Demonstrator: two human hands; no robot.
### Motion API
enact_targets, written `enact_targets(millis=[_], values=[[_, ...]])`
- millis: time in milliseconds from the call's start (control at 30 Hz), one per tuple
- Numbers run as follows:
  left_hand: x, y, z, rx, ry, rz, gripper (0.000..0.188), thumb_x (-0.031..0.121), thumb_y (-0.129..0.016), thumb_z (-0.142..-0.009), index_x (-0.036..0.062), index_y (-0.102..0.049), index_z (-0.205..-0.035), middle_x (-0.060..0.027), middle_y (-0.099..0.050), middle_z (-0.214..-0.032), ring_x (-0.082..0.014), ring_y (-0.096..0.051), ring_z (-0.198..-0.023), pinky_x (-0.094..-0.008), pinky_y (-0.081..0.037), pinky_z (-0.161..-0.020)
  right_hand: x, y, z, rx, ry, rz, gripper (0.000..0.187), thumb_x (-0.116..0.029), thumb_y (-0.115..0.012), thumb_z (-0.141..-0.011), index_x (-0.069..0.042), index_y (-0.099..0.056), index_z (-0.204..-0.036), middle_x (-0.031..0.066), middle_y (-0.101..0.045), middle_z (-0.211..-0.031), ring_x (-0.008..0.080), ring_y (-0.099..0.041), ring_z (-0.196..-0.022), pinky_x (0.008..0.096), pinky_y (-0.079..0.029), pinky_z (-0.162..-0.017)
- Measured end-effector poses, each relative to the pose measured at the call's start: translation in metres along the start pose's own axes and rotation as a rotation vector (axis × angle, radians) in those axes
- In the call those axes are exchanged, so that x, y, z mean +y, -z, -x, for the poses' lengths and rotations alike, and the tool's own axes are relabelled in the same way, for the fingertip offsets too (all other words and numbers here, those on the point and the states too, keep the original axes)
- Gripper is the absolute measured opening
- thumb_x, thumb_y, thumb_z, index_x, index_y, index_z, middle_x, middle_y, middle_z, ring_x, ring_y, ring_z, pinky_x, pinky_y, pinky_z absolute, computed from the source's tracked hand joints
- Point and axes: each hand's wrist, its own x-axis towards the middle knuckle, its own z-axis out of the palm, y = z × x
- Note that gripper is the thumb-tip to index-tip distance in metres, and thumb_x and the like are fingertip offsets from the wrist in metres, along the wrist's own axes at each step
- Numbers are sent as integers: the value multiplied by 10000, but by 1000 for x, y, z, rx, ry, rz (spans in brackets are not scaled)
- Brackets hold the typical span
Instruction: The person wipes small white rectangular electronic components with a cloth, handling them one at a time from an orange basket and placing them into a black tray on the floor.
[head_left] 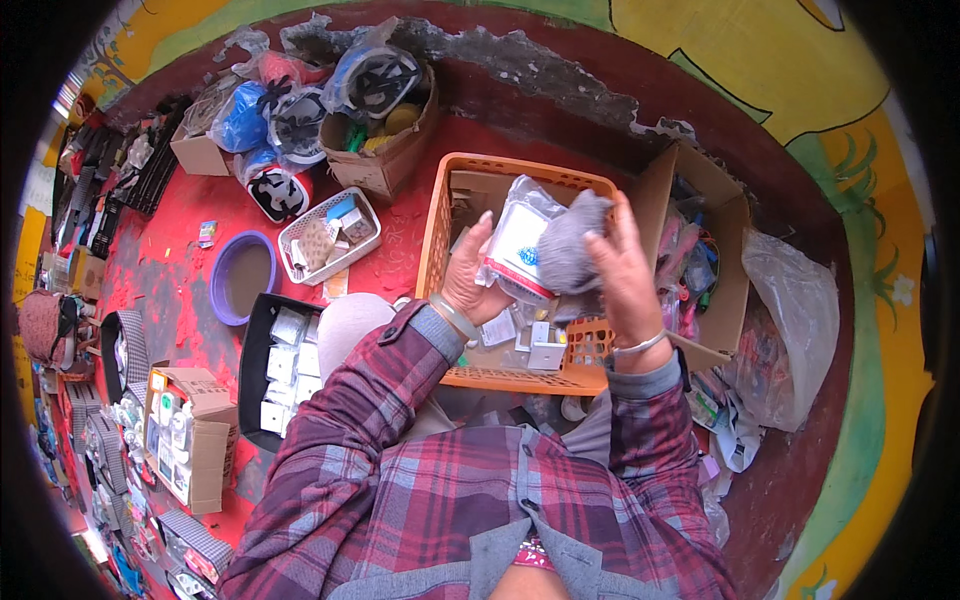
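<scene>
At the far left, a rounded pinkish-brown bag (pixel 48 328) sits among rows of goods. Nearer, an open carton (pixel 208 450) holds white packages. A purple basin (pixel 217 285) stands on the red floor, and beyond it a black tray (pixel 247 375) holds more white packs. Just behind the tray, a white basket (pixel 290 262) contains small boxes. Farther back are bagged helmets (pixel 297 125) and a tall brown box (pixel 365 172), with another wrapped item at its mouth.

In the middle stands an orange basket (pixel 430 245) with small white boxes low inside. The person's left hand (pixel 468 280) is above its left part, palm turned inward and thumb raised apart; the other fingers are largely hidden by a clear-wrapped white packet (pixel 520 240), so how far they close cannot be told. The packet leans against this hand, over the basket. Touching its right side is a fluffy grey bundle (pixel 572 248), held by the right hand (pixel 630 285), whose thumb lies against it.

To the right, a large carton (pixel 655 205) holds colourful things, and a clear plastic bag (pixel 800 330) slumps beside it.
</scene>
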Motion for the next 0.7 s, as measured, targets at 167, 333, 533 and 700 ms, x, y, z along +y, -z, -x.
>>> enact_targets(millis=[167, 333, 533, 700], values=[[0, 5, 2, 39, -42, -56, 568, 312, -521, -889, -25, -399, -1329, -180, -527, -1276, -304, -526, -1175, -461, -367, -1046, 26, -2, 5, 0, 419, 1324, 650, -313, -635, -846, -37, -390, -1382, 248, -329, -1427, 405, -329, -1321, 432, -289, -1071], [0, 6, 1, 30, -100, -23, 530, 356, -384, -950, -13, -405, -1330, -165, -513, -1299, -295, -511, -1193, -438, -360, -1051, 25, -12, 8, -146, 488, 993, 602, -244, -651, -835, -33, -424, -1351, 233, -377, -1403, 385, -362, -1310, 427, -318, -1059], [-6, 18, 0, -38, 12, 66, 437, 367, -319, -999, 67, -491, -1267, -112, -562, -1230, -244, -550, -1135, -397, -415, -1001, 35, -30, 13, -233, 629, 965, 510, -85, -636, -803, -44, -489, -1289, 194, -465, -1343, 354, -443, -1258, 420, -358, -1038], [-13, 22, 5, -88, 94, 15, 427, 300, -327, -1006, 72, -373, -1364, -119, -510, -1291, -243, -522, -1166, -396, -400, -1018, 29, -15, -5, -74, 647, 1049, 405, -123, -593, -829, -80, -542, -1228, 121, -535, -1292, 267, -501, -1203, 375, -357, -964]])
